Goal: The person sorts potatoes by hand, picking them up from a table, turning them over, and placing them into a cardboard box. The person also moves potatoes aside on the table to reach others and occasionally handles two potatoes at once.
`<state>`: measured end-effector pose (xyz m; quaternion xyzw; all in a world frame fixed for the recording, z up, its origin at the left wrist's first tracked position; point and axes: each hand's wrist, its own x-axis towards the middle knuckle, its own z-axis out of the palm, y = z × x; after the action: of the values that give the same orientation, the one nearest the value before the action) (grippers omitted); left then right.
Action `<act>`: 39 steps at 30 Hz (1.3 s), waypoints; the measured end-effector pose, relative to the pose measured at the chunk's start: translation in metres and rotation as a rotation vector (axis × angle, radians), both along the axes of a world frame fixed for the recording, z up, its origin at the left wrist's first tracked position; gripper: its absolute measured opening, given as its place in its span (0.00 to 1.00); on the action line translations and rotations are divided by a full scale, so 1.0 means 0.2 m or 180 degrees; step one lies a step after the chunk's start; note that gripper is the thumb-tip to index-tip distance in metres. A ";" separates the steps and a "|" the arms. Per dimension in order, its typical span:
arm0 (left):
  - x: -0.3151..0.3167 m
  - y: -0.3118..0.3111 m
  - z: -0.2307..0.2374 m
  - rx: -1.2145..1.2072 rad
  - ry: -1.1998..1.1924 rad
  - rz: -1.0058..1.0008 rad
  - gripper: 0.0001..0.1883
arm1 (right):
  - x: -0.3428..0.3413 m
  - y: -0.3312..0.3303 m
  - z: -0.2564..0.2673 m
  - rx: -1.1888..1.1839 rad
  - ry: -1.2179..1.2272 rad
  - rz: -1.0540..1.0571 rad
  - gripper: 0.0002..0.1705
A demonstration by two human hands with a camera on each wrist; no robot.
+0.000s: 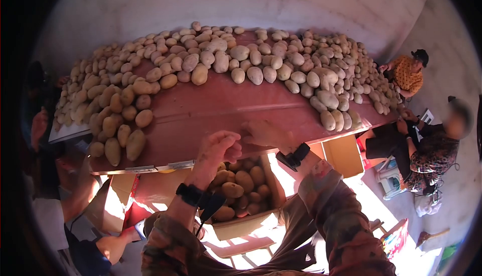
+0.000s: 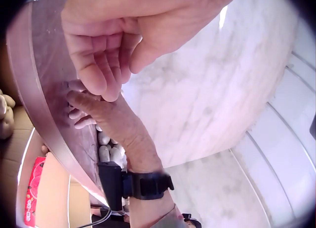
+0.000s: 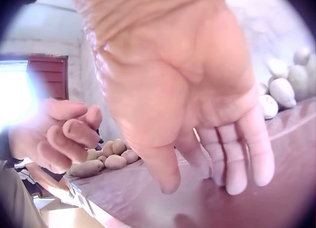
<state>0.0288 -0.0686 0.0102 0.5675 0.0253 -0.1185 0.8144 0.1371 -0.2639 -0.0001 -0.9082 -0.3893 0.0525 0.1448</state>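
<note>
My left hand point(image 1: 217, 150) is raised over the front edge of the brownish-red table point(image 1: 216, 107), its fingers loosely curled around nothing. In the right wrist view the left hand point(image 3: 61, 137) shows the same bent fingers. Beside it, my right hand point(image 1: 268, 133) reaches over the bare tabletop with no object in it. Its fingers point(image 3: 236, 164) are extended and point down toward the surface in the right wrist view. Potatoes point(image 1: 201, 65) lie in a wide arc across the table beyond both hands. Below the hands, a cardboard box point(image 1: 275, 180) holds more potatoes point(image 1: 243, 181).
Other cardboard boxes point(image 1: 343, 154) stand under the table edge. A person in a patterned shirt point(image 1: 436, 156) sits at the right, with another in a yellow shirt point(image 1: 407, 76) behind. At the left, more people's arms point(image 1: 83, 190) are near the table. A pale wall point(image 1: 241, 0) rises behind.
</note>
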 end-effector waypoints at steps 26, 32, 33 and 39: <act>-0.02 -0.04 0.05 -0.0014 0.0227 -0.0034 0.12 | 0.95 0.19 -0.09 -0.0426 -0.1548 -0.0757 0.16; -0.01 -0.04 0.06 0.0147 0.0088 0.0314 0.10 | 0.91 0.22 -0.02 -0.0336 -0.1263 -0.1043 0.18; 0.00 -0.04 0.05 0.0151 0.0085 0.0324 0.10 | 0.91 0.22 0.00 -0.0236 -0.1139 -0.1110 0.19; 0.01 0.01 0.05 0.0056 0.0101 0.0477 0.10 | 0.94 0.23 -0.01 -0.0353 -0.1324 -0.0865 0.20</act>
<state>0.0299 -0.0660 0.0206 0.5692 0.0817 -0.0660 0.8155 0.3246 -0.2186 -0.0015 -0.9500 -0.2816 -0.1342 0.0174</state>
